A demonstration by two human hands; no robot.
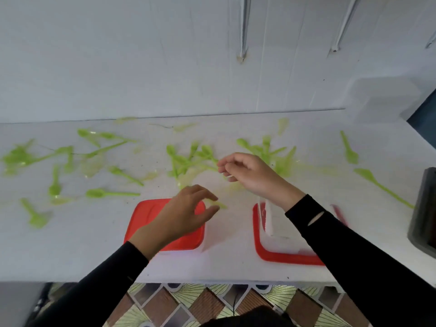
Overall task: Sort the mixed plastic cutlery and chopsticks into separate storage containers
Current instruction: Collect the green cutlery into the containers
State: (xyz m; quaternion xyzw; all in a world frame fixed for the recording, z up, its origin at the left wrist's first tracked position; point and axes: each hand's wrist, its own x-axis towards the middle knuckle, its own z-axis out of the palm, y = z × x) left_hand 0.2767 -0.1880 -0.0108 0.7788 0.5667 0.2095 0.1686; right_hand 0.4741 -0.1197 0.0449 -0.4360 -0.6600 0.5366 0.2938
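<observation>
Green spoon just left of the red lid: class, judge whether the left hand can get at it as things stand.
Probably yes: the green spoon lies uncovered, and the left hand hovers over the red lid beside it, nothing between.

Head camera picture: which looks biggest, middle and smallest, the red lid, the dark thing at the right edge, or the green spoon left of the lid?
1. the red lid, partly under the left hand
2. the dark thing, cut off by the picture's edge, so unsure
3. the green spoon, thin and smallest
</observation>
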